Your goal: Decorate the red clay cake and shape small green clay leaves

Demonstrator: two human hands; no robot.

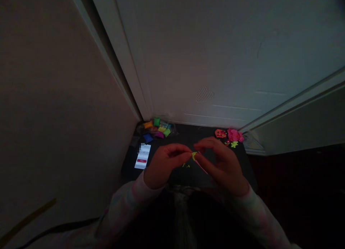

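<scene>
Over the dark table, the thumb and index finger of my left hand (171, 159) pinch a small yellow piece of modelling clay (194, 156). My right hand (222, 162) comes in from the other side. Its thumb tip is at the yellow clay, while its index finger is raised apart from the thumb. Past the right thumb runs a thin pink strip (201, 167); whether it lies on the table or is held, I cannot tell. Small yellow-green clay bits (188, 166) lie on the table below the hands.
The dark table (188, 132) stands against a white door (172, 62). Several coloured clay packets (159, 134) lie at its back left, near a lit phone (142, 156). At the back right are a pink flower shape (235, 135), a red-orange one (220, 133) and a yellow-green one (234, 144).
</scene>
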